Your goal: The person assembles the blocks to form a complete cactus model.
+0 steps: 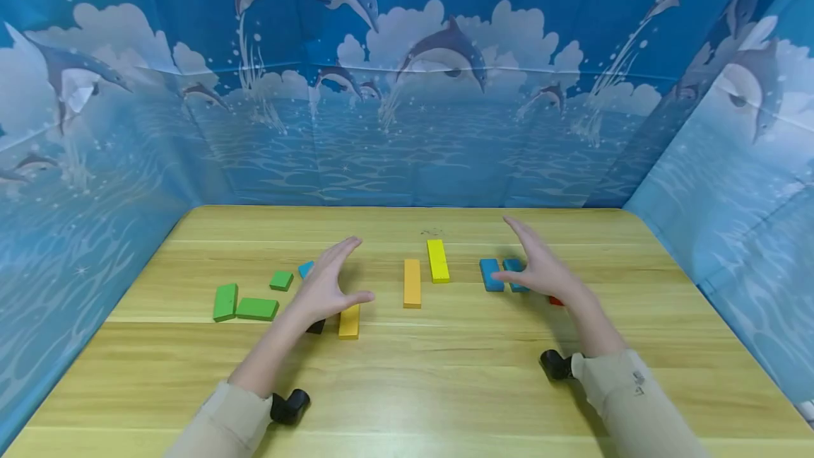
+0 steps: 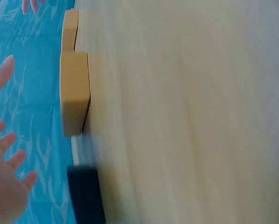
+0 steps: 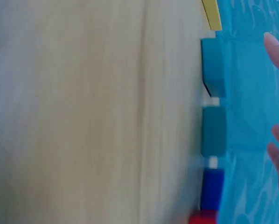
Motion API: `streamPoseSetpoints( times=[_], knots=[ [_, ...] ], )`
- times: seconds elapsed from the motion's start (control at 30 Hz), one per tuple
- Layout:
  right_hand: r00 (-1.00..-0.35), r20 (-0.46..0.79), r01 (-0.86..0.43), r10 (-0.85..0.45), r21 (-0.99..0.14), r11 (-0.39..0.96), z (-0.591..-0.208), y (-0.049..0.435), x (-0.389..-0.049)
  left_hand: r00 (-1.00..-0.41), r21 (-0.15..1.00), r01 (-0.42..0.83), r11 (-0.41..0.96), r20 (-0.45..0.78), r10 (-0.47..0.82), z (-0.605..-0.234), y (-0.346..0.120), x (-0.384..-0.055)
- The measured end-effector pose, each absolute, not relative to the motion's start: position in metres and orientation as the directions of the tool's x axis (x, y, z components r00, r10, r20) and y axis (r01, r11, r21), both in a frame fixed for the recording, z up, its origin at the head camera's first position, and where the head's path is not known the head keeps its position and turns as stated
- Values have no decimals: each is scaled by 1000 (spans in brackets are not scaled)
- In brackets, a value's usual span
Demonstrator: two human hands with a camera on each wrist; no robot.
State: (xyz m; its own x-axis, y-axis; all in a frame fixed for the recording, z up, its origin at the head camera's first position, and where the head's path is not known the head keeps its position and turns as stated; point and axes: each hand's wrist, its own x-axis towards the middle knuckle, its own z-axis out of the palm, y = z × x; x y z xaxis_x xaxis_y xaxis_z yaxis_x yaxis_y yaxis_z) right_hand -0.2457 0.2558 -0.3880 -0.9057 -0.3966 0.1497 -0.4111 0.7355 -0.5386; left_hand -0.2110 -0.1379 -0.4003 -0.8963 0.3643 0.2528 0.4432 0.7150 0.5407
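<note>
Over the left half of the table hovers my left hand (image 1: 323, 290), fingers extended and thumb spread, holding nothing. Close below it lie an orange block (image 1: 348, 324), a black block (image 1: 315, 327) and a blue block (image 1: 306, 269), each partly covered in the head view. My right hand (image 1: 540, 267) also holds nothing, its thumb apart from the fingers, over two blue blocks (image 1: 491, 276). A red block (image 1: 556, 300) is mostly hidden by that hand. Between the hands lie another orange block (image 1: 412, 284) and a yellow block (image 1: 438, 261). The right wrist view also has a dark blue block (image 3: 212, 189).
Several green blocks (image 1: 257, 309) lie on the left side of the wooden table (image 1: 439, 387). A blue dolphin-print curtain (image 1: 445, 154) stands along the back and both sides. Black wrist-worn devices (image 1: 290, 407) sit at both sleeve cuffs.
</note>
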Motion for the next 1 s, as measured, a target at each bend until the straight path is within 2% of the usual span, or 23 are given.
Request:
streamPoseSetpoints(
  times=[0.17,0.4,1.0],
  knots=[
    [-892,135,-412,-433,-639,650,-397,242,-256,-886,598,451,662,212,413,-407,-126,-219],
    [-864,98,-415,-494,-695,588,-403,220,-270,-859,595,484,642,181,479,-412,-109,-228],
    [-829,-41,-366,-558,-715,596,-412,185,-286,-820,532,516,671,82,566,-421,-89,-241]
  ],
)
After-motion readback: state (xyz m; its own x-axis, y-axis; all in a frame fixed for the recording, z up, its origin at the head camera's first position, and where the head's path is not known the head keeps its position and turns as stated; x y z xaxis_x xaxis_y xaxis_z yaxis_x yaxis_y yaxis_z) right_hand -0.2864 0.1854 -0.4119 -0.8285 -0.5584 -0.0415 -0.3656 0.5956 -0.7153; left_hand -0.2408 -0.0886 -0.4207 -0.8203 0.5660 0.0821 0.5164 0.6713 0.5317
